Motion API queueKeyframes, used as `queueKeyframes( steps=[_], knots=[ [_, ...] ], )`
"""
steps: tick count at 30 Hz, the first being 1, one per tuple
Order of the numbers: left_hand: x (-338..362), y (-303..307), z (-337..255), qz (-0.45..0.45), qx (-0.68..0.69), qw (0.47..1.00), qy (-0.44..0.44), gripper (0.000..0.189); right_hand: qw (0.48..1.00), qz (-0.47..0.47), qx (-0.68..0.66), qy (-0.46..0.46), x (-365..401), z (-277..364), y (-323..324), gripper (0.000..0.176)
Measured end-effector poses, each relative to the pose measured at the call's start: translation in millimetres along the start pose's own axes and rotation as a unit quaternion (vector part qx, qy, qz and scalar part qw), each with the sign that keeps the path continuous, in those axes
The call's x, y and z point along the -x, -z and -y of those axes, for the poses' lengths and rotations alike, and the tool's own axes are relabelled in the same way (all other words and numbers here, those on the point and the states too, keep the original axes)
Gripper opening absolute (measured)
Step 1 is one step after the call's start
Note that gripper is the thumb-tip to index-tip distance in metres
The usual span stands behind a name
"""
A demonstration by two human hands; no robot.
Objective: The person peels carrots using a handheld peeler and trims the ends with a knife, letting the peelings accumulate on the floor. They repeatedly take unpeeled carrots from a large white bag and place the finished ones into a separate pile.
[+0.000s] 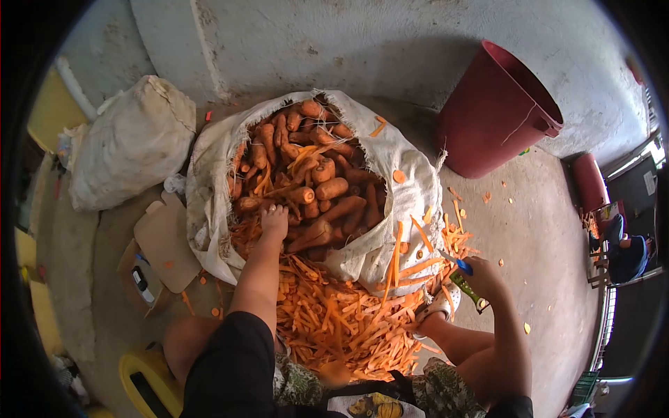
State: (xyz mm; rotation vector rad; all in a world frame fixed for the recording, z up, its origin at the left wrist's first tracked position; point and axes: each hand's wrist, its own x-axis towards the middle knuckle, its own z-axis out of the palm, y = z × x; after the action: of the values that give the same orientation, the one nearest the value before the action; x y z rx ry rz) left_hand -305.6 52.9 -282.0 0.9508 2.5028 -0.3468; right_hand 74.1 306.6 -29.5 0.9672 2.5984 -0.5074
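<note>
On the concrete floor (540, 230), the open white sack (418, 184) is your landmark: carrots (331, 188) fill its mouth, ahead of your left hand (274, 219), which reaches in with fingers together, though you can't tell whether they grip one. Right of the sack, your right hand (484, 279) is closed around a blue-handled knife (457, 262) and a green peeler (468, 290).

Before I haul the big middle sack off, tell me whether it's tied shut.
No, the sack gapes open, with carrots showing inside.
</note>
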Motion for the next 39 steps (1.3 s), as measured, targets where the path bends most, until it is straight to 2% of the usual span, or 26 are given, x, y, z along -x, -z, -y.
queueKeyframes(
  steps=[2, 6, 7, 8, 9, 10, 11, 12, 14, 15, 16, 17, 18, 20, 21, 23, 25, 28, 29, 30, 31, 33, 35, 37, 38, 39],
  knots=[
    [6.4, 11.5, -3.8, 0.008, -0.097, 0.995, 0.016, 0.038, 1.000, 0.000, -0.011, 0.006, -0.5, 5.6, 3.3, 0.020],
    [1.7, -9.7, 14.5, -0.003, -0.047, 0.998, 0.040, 0.043, 1.000, 0.005, -0.018, 0.025, 0.8, 8.3, 3.8, 0.020],
    [9.9, 0.5, 19.7, 0.024, 0.115, 0.990, 0.074, 0.048, 0.999, -0.003, -0.014, 0.029, 0.8, 7.5, 4.6, 0.020],
    [19.3, 11.3, 24.1, 0.049, 0.273, 0.955, 0.107, 0.053, 0.999, -0.005, -0.016, 0.032, 2.2, 7.4, 5.7, 0.020],
    [26.5, 23.6, 27.7, 0.044, 0.272, 0.955, 0.109, 0.053, 0.998, -0.041, -0.021, 0.039, 3.3, 7.9, 7.6, 0.021],
    [32.4, 38.7, 32.5, 0.064, 0.387, 0.917, 0.074, 0.060, 0.995, -0.078, -0.027, 0.046, 4.5, 9.5, 10.9, 0.021],
    [37.9, 51.9, 36.6, 0.081, 0.494, 0.865, 0.035, 0.067, 0.995, -0.084, -0.031, 0.051, 6.6, 12.5, 14.5, 0.021],
    [42.0, 61.7, 31.4, 0.068, 0.566, 0.814, 0.111, 0.067, 0.993, -0.102, -0.046, 0.039, 9.5, 17.0, 18.2, 0.022],
    [110.4, 124.6, 2.4, 0.071, 0.823, 0.564, 0.018, 0.067, 0.983, -0.140, -0.123, 0.005, 24.0, 40.7, 35.5, 0.025],
    [135.7, 143.2, -9.1, 0.107, 0.860, 0.496, -0.053, 0.058, 0.981, -0.147, -0.127, 0.010, 26.2, 45.3, 35.6, 0.025],
    [137.8, 145.3, -18.6, 0.138, 0.887, 0.402, -0.180, 0.051, 0.966, -0.182, -0.184, 0.026, 23.7, 46.1, 33.6, 0.025],
    [176.9, 171.1, -40.6, 0.135, 0.909, 0.359, -0.167, 0.048, 0.946, -0.215, -0.241, 0.040, 21.8, 46.7, 32.3, 0.026],
    [182.6, 172.4, -53.0, 0.191, 0.907, 0.298, -0.230, 0.047, 0.932, -0.216, -0.290, 0.032, 21.9, 50.0, 30.1, 0.025],
    [216.8, 184.3, -77.8, 0.237, 0.896, 0.279, -0.251, 0.050, 0.899, -0.222, -0.376, 0.027, 27.4, 61.7, 29.1, 0.021],
    [233.5, 189.0, -89.5, 0.273, 0.886, 0.266, -0.265, 0.051, 0.845, -0.221, -0.482, 0.067, 26.0, 64.5, 22.0, 0.020],
    [272.4, 198.7, -108.7, 0.275, 0.873, 0.309, -0.258, 0.050, 0.808, -0.215, -0.546, 0.050, 54.3, 87.6, 34.4, 0.022],
    [306.2, 198.0, -119.6, 0.261, 0.878, 0.352, -0.194, 0.049, 0.732, -0.212, -0.643, 0.080, 63.7, 97.0, 26.1, 0.022],
    [343.9, 187.2, -125.4, 0.262, 0.882, 0.366, -0.141, 0.046, 0.663, -0.173, -0.725, 0.071, 96.0, 124.3, 24.9, 0.022],
    [353.5, 186.2, -125.0, 0.255, 0.873, 0.392, -0.135, 0.048, 0.642, -0.175, -0.745, 0.051, 112.1, 140.5, 26.3, 0.022],
    [362.4, 184.9, -129.4, 0.224, 0.889, 0.382, -0.115, 0.045, 0.693, -0.169, -0.699, 0.047, 106.6, 140.1, 11.4, 0.022],
    [374.1, 185.6, -135.7, 0.195, 0.904, 0.370, -0.092, 0.042, 0.661, -0.171, -0.726, 0.075, 114.3, 155.6, 3.0, 0.023],
    [375.8, 175.5, -138.9, 0.207, 0.904, 0.364, -0.084, 0.038, 0.720, -0.184, -0.662, 0.100, 120.7, 165.7, -7.8, 0.023],
    [370.1, 168.9, -136.8, 0.218, 0.904, 0.359, -0.079, 0.035, 0.705, -0.178, -0.680, 0.099, 119.5, 175.8, -11.9, 0.022],
    [363.2, 159.3, -138.3, 0.218, 0.902, 0.358, -0.102, 0.034, 0.744, -0.200, -0.632, 0.081, 112.4, 176.7, -20.4, 0.022],
    [357.9, 158.9, -141.3, 0.225, 0.914, 0.330, -0.067, 0.033, 0.759, -0.240, -0.600, 0.082, 102.8, 177.5, -28.2, 0.021],
    [354.6, 158.1, -143.4, 0.229, 0.915, 0.326, -0.067, 0.033, 0.762, -0.240, -0.596, 0.079, 98.5, 175.7, -32.6, 0.021]
  ],
)
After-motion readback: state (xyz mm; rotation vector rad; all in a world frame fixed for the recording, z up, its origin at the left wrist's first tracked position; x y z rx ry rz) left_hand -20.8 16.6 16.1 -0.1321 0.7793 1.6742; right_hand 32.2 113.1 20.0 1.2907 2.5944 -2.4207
